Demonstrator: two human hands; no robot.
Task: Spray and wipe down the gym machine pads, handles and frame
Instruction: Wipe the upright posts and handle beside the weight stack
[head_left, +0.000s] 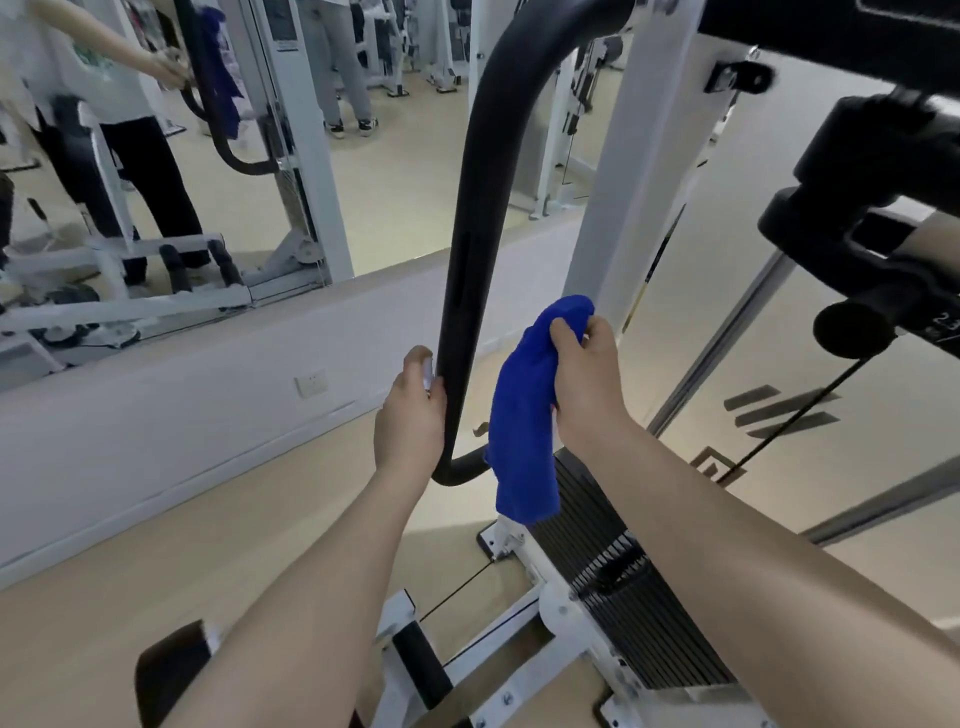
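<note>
I see my left hand (410, 415) closed around a small spray bottle (427, 370), of which only the pale top shows above the knuckles, so I cannot be sure of its shape; the thumb sits on top of it. That hand is just left of the black curved bar (467, 260) of the gym machine and seems to touch it. My right hand (584, 379) is clenched on a blue cloth (524, 415), gripping it near its top end while the rest hangs down loose, just right of the bar and in front of its lower bend. Below the cloth and nearer to me on the right lies the black weight stack (623, 571) inside the white frame (519, 639), with a thin cable (457, 587) running across the wooden floor (78, 623). To the far right a white upright post (623, 208) rises, and black machine parts (857, 182) fill the upper right corner. On the far left a wall mirror (389, 156) above a low white ledge (208, 389) reflects a person in a white top and dark trousers holding a blue cloth against a bar.
</note>
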